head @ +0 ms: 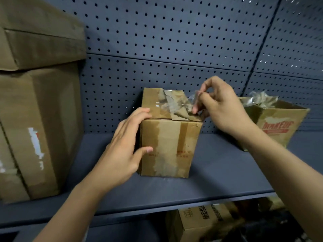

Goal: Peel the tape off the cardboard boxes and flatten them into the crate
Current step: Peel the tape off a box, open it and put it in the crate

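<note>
Small box (167, 147) stands on the shelf (218, 172). Left hand (122, 151) grips its left side, thumb on the front. Right hand (222, 109) pinches clear tape (174, 103), partly lifted from the top flap.

Dark blue shelf board (218, 180) beneath a perforated blue back panel (174, 41).

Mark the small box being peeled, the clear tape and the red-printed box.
small box (167, 147): head view, front face below the lid.
clear tape (192, 99): head view, lifted end near the box's right corner.
red-printed box (281, 116): head view, front wall above the print.
</note>
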